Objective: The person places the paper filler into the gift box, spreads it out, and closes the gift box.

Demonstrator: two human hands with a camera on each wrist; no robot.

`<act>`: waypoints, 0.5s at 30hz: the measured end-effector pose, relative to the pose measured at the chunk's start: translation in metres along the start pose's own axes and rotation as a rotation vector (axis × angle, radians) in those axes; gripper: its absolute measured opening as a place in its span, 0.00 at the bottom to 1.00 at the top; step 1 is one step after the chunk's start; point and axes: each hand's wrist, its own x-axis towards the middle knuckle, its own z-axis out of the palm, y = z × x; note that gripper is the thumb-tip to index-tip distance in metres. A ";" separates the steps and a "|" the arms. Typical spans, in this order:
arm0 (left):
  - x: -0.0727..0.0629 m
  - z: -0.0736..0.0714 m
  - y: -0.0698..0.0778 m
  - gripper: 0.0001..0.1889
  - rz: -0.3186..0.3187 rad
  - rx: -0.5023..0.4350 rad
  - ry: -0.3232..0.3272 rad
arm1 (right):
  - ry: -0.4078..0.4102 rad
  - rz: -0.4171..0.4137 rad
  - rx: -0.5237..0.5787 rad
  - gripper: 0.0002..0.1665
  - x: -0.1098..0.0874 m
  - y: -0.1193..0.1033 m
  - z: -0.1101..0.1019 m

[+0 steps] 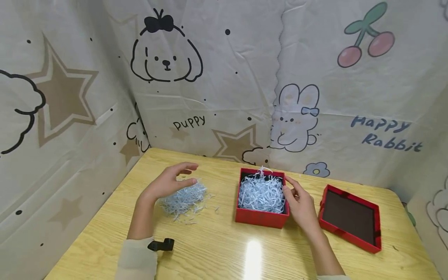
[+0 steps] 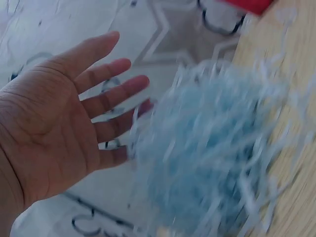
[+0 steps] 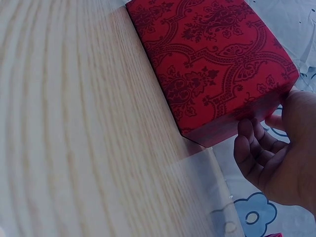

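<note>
A red box (image 1: 261, 218) with a dark patterned print stands on the table, filled with pale blue shredded paper (image 1: 261, 194). At its right side my right hand (image 1: 301, 204) holds the wall near the rim, its fingers bent against the outside in the right wrist view. A loose pile of the same shredded paper (image 1: 185, 198) lies on the table to the left. Above and beside this pile is my left hand (image 1: 171, 181), fingers spread and apart, holding nothing. In the left wrist view, the blurred pile (image 2: 207, 148) partly overlaps the fingertips.
A red lid (image 1: 350, 217) with a dark inside lies upturned right of the box. Stray paper strips are scattered around the pile. A printed cloth (image 1: 224, 77) hangs behind the wooden table (image 1: 210, 249) and along its sides. A black strap piece (image 1: 161, 245) sits at my left cuff.
</note>
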 end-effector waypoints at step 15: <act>-0.009 -0.006 -0.032 0.49 -0.165 0.011 -0.149 | -0.008 0.001 0.004 0.30 0.000 0.000 0.000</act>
